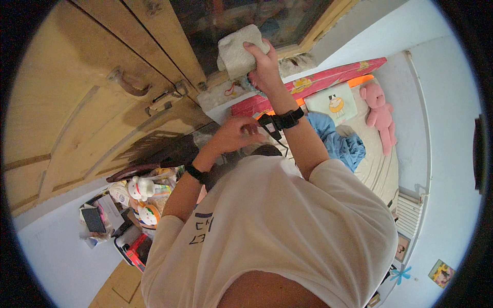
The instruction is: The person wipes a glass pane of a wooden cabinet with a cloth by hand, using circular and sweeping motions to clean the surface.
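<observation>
My right hand [265,63] grips a folded off-white terry cloth [239,50], thumb on top of it. The cloth lies over the lower part of a dark glass pane [246,13] in a wooden frame; whether it presses on the glass, I cannot tell. My left hand [237,134] hangs lower, empty, its fingers loosely bent and apart. It is close to a small black device [270,126] strapped to my right wrist, from which a thin cable runs. A red string [230,89] lies on the worn sill [215,94] below the pane.
At left is a wooden door [77,77] with a metal handle [131,84] and a bolt [169,94]. A bed [379,173] at right bears a blue cloth [342,144] and a pink teddy bear [379,115]. Plush toys [141,188] and boxes are heaped at lower left.
</observation>
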A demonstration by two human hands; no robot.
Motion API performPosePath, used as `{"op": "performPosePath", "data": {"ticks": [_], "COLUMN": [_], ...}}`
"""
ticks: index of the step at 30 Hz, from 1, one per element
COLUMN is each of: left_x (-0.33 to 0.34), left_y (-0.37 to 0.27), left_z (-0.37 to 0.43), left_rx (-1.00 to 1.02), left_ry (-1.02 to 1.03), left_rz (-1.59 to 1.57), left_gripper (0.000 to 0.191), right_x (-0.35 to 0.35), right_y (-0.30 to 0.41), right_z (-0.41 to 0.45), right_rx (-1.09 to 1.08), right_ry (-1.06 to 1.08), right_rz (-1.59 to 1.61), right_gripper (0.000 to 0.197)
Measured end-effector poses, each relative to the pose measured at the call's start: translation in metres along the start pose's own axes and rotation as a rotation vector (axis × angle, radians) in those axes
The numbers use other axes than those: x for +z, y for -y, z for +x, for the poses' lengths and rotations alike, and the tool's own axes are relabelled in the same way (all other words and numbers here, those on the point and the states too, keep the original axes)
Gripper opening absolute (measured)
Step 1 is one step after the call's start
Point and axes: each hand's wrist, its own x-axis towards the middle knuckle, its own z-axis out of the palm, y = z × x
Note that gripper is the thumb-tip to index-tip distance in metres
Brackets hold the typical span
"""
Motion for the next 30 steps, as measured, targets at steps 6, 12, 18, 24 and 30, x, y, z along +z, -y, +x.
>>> {"op": "performPosePath", "data": {"ticks": [6,12,18,24,30], "left_x": [0.027,0.031,0.041,0.041,0.036], "left_y": [-0.011,-0.018,0.004,-0.009,-0.016], "left_z": [0.024,0.033,0.038,0.031,0.027], "left_rx": [0.048,-0.079,-0.077,0.02,0.015], "left_ry": [0.052,0.027,0.02,-0.182,-0.155], "left_rz": [-0.123,-0.227,-0.343,-0.341,-0.29], "left_gripper": [0.042,0.047,0.043,0.051,0.046], "right_x": [-0.003,-0.004,0.001,0.003,0.011], "right_y": [-0.001,0.003,0.001,0.005,0.01], "right_z": [0.002,0.002,-0.002,-0.008,-0.016], "right_rx": [-0.037,-0.054,-0.135,-0.325,-0.534], "right_ry": [-0.043,-0.021,0.006,0.034,0.003], "right_rz": [-0.056,-0.088,-0.172,-0.524,-0.754], "right_gripper": [0.048,0.049,0.046,0.046,0.045]}}
